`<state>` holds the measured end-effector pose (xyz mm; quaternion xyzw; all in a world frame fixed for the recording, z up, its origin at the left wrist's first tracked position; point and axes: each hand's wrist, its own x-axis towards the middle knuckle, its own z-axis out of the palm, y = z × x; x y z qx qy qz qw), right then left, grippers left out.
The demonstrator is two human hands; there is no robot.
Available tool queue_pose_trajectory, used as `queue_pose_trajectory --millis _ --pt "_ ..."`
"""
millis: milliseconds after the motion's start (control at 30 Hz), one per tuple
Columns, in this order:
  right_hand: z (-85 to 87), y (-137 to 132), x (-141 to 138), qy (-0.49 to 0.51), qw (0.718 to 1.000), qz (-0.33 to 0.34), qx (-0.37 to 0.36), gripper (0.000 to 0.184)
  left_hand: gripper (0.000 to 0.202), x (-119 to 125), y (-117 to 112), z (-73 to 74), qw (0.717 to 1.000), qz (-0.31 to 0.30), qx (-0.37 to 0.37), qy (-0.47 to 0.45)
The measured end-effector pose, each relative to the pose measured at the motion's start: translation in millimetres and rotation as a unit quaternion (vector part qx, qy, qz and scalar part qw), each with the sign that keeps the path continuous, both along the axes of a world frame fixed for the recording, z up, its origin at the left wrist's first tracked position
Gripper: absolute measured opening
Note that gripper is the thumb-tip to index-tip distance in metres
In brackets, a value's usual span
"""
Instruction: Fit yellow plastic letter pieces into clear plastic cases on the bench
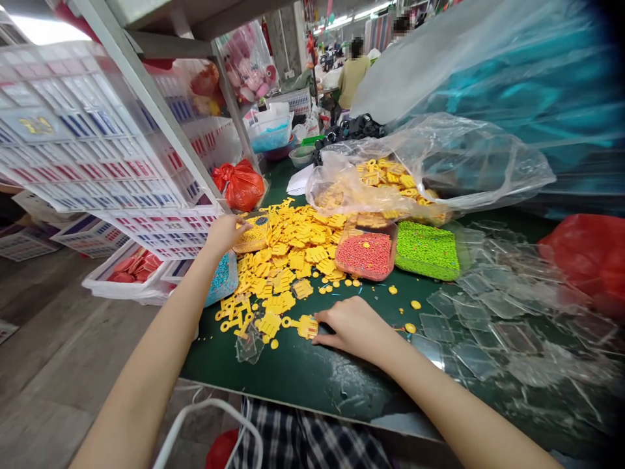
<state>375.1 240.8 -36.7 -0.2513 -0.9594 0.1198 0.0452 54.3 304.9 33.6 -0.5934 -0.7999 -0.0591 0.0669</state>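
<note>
In the head view we see our left hand stretched out to the far left edge of the green surface, its fingers curled onto the rim of a shallow tray of yellow beads; whether they pinch the rim or only rest on it we cannot tell, since the back of the hand hides the grip. Our right hand lies palm down on the surface nearer to us, fingers together and pressed flat, the fingertips touching a yellow plastic piece at the near edge of the heap of yellow plastic pieces. The thumb is tucked under the hand and out of sight. Beyond the heap stand a tray of red beads and, just beside it, a tray of green beads. A clear plastic bag behind them holds more yellow pieces, blurred by the film. To the right, clear plastic sheets lie scattered and overlapping, their outlines hard to separate. A blue bead tray is half hidden behind our left forearm. White racks fill the left side, and a red bag is cut off at the right edge. A person stands far behind.
</note>
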Motion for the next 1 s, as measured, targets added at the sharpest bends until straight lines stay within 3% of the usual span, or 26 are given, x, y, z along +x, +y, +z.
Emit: queue_pose_trajectory --millis 67,133,200,300,367,467,567,667,800,900,1000 --pt "3.7 -0.9 -0.2 -0.018 1.0 -0.001 -0.002 0.03 0.028 9.5 8.5 0.3 1.0 0.011 0.002 0.014" --pt "8.2 -1.7 -0.4 -0.037 0.999 0.002 -0.006 0.031 0.033 34.5 15.1 0.5 0.999 -0.035 0.02 -0.002" --pt "12.4 -1.8 -0.2 -0.049 0.999 0.005 -0.008 0.032 0.038 74.0 19.9 -0.7 0.988 -0.146 0.032 -0.036" --pt "17.4 -1.3 0.6 -0.06 0.998 0.005 -0.011 0.035 0.039 143.9 23.2 -6.9 0.94 -0.337 0.02 -0.045" --pt "19.7 -0.7 1.2 -0.062 0.998 0.01 -0.014 0.037 0.038 183.0 24.8 -13.3 0.92 -0.391 -0.01 -0.014" --pt "20.6 0.7 1.7 -0.049 0.998 0.022 -0.017 0.037 0.034 220.0 32.0 -22.0 0.918 -0.393 -0.043 0.033" --pt "18.6 2.7 2.1 -0.021 0.999 0.026 -0.021 0.034 0.031 245.4 47.9 -25.7 0.909 -0.416 -0.021 -0.009" --pt "16.1 4.1 2.2 -0.004 0.999 0.03 -0.021 0.032 0.027 276.2 68.1 -27.3 0.871 -0.485 -0.029 -0.07" --pt "15.1 4.7 1.9 -0.01 0.999 0.044 -0.022 0.031 0.016 316.1 92.2 -32.0 0.831 -0.545 -0.11 -0.019" --pt "15.7 5.1 2.0 -0.008 0.998 0.054 -0.024 0.029 0.016 330.0 104.9 -39.3 0.832 -0.537 -0.14 0.021" --pt "17.2 5.5 2.7 0.001 0.998 0.055 -0.026 0.026 0.018 330.9 112.6 -49.2 0.828 -0.544 -0.131 0.002"
